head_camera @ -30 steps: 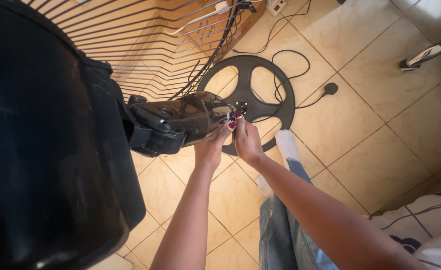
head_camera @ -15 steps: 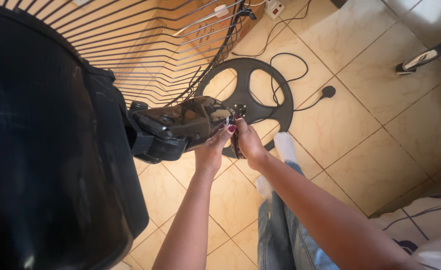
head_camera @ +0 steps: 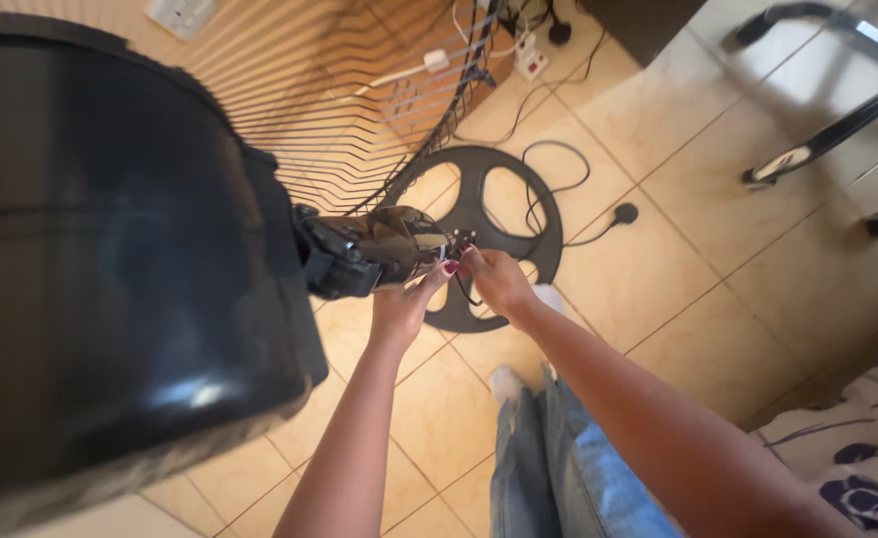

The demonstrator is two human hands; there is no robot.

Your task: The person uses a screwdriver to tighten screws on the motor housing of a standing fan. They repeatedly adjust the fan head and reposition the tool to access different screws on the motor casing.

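A black standing fan fills the left: its big glossy motor housing [head_camera: 110, 259] close to the camera, the wire guard [head_camera: 359, 110] behind it, and a shiny black neck piece [head_camera: 379, 249] sticking out to the right. My left hand [head_camera: 404, 304] holds the underside of the neck piece's end. My right hand [head_camera: 494, 279] pinches a small part and a thin black wire at the same end. The two hands touch. What the fingertips grip is too small to make out.
The fan's round black spoked base [head_camera: 484, 224] lies on the beige tiled floor with its cord and plug [head_camera: 623, 212]. A white power strip [head_camera: 528, 60] lies at the top. My jeans leg [head_camera: 558, 458] is below; a black chair frame [head_camera: 827, 130] stands at right.
The view has shifted a little, so the fan and base sit slightly differently in frame. Both hands stay at the end of the neck piece, fingers working there.
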